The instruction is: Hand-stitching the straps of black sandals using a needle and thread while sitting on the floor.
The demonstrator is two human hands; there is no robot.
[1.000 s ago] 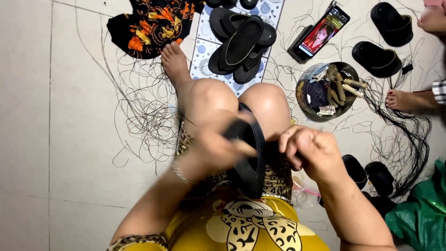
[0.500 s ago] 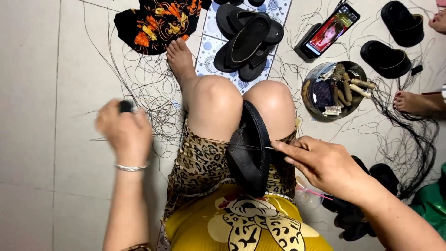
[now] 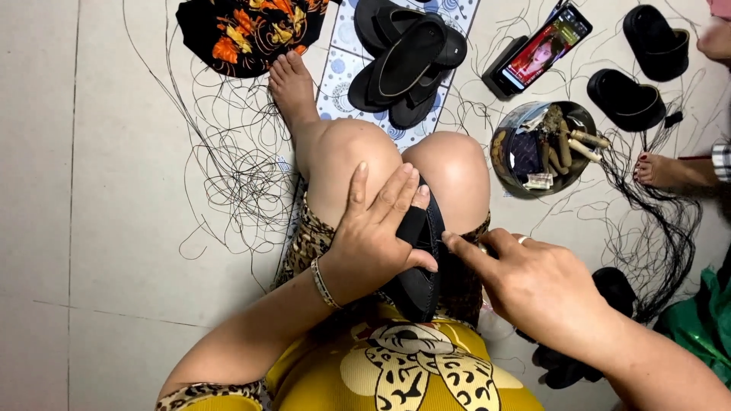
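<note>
Black sandal point(image 3: 420, 283) wedged upright between the knees; left hand point(image 3: 377, 232) grips its strap side, right hand point(image 3: 533, 285) pinches at its edge, forefinger out.

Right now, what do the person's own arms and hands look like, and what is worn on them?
Both arms are bare to the upper arm, with no gloves. The left hand has a thin metal bracelet at the wrist. The right hand wears a pale ring on one of its fingers. A leopard-print sleeve edge shows at the left upper arm.
</note>
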